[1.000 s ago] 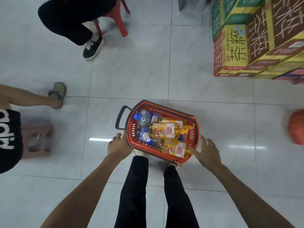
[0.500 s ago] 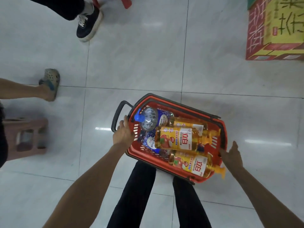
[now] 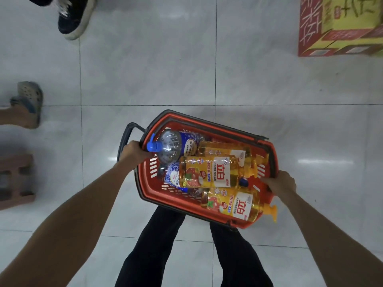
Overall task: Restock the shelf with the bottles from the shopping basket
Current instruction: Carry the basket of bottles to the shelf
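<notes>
A red shopping basket (image 3: 170, 200) with a black rim hangs in front of my legs above the tiled floor. In it lie several bottles: yellow detergent bottles (image 3: 209, 172) with pump tops and clear bottles with blue caps (image 3: 169, 149). One yellow bottle (image 3: 234, 206) pokes over the near right rim. My left hand (image 3: 133, 153) grips the basket's left rim beside the black handle (image 3: 124, 139). My right hand (image 3: 280, 183) grips the right rim. No shelf is in view.
Red and yellow cartons (image 3: 339, 25) stand at the top right. Other people's feet show at the top left (image 3: 75, 15) and at the left edge (image 3: 28, 104). A brown stool (image 3: 15, 181) stands at the left.
Both hands have closed on the basket's two ends. The basket has come up closer to the camera and looks larger. My view has tilted further down, cutting off most of the cartons.
</notes>
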Demonstrator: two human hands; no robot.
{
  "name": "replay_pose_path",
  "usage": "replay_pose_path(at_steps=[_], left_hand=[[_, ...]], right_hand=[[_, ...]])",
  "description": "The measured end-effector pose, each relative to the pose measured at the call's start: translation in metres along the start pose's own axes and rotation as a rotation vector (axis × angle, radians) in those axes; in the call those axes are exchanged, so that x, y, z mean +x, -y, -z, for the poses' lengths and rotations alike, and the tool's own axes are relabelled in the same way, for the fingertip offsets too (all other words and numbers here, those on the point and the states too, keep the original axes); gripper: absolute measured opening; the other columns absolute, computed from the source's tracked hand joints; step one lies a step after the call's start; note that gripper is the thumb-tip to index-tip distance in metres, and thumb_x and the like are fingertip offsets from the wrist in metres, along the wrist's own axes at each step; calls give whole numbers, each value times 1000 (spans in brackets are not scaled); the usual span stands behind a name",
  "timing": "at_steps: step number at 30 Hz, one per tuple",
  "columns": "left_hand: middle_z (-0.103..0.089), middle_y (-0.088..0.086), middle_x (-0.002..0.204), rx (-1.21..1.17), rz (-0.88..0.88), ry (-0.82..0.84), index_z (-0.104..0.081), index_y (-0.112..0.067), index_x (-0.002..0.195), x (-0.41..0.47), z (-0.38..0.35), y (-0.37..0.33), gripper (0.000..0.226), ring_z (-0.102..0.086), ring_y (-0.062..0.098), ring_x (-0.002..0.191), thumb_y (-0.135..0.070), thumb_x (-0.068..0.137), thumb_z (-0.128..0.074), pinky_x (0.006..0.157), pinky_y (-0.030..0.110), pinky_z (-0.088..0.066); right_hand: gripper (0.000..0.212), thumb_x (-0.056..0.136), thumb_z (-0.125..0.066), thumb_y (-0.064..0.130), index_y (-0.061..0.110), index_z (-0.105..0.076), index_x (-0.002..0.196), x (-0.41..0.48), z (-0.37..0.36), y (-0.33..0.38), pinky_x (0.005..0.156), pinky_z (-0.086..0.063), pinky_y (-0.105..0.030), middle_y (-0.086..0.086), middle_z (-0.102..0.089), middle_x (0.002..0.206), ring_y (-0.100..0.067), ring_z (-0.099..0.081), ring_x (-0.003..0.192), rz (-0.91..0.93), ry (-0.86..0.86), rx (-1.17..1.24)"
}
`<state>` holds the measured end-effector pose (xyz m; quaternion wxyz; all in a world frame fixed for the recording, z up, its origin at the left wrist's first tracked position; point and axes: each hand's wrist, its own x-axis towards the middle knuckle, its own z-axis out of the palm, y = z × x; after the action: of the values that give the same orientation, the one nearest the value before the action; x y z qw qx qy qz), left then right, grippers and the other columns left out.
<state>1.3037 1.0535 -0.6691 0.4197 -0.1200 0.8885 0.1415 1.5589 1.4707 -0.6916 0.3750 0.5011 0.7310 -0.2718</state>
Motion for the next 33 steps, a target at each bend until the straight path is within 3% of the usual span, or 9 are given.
replay_pose_path(at_steps=[5,8,16,19,21,23,26,29,33], left_hand=[[-63,-1,70,71,55,40,-70,-13,98,-8,4,-3,26,-58,11,60,-27,79,-82,50,23,-42],[-68,0,76,69,89,60,-72,-15,105,-23,9,6,33,-63,13,65,-29,78,-84,55,25,-47],[-75,6,88,-105,162,101,-73,-16,105,-155,66,36,33,-73,22,79,-25,77,-88,79,37,-62],[-74,6,85,-137,163,55,-73,-15,99,-226,114,40,30,-72,23,76,-28,77,-87,78,39,-63],[-74,8,83,-139,144,4,-74,-11,95,-298,157,44,33,-71,24,74,-35,75,-86,73,40,-63],[-72,8,78,-128,142,-53,-73,-10,86,-320,173,39,38,-69,22,68,-44,74,-85,62,35,-60],[-68,4,69,-135,120,-116,-70,-10,77,-395,210,44,41,-64,15,58,-48,73,-85,45,24,-45],[-65,4,65,-144,133,-174,-67,-10,72,-457,227,59,39,-61,15,57,-44,72,-86,45,24,-40],[-66,6,68,-167,138,-222,-68,-12,73,-507,226,76,40,-64,21,62,-47,68,-87,50,28,-43]], right_hand=[[36,84,-75,43,16,-65,105,-11,10,10,71,-59,-35,-4,-71,87,-24,-69,73,-49,6,-33],[36,84,-77,41,16,-65,108,-19,19,11,78,-63,-41,-7,-74,93,-27,-72,77,-30,3,-29],[32,89,-72,44,17,-64,104,-129,93,16,68,-61,-36,0,-70,78,-19,-69,66,58,36,-84],[29,90,-70,39,15,-67,104,-198,142,21,58,-54,-28,-1,-70,78,-19,-67,65,99,21,-106],[29,90,-68,41,14,-67,102,-266,180,25,66,-60,-36,-3,-73,84,-22,-69,69,152,8,-139],[29,90,-67,42,14,-67,100,-284,199,31,73,-62,-39,-5,-73,88,-24,-69,71,155,-36,-134],[19,84,-73,32,17,-67,93,-355,234,38,66,-56,-33,-3,-68,80,-23,-66,69,196,-51,-143],[14,77,-76,25,17,-70,86,-403,264,37,59,-51,-28,-2,-69,76,-23,-66,67,237,-65,-171],[15,76,-76,25,16,-71,86,-433,280,39,66,-60,-33,-5,-72,79,-24,-70,69,293,-57,-192]])
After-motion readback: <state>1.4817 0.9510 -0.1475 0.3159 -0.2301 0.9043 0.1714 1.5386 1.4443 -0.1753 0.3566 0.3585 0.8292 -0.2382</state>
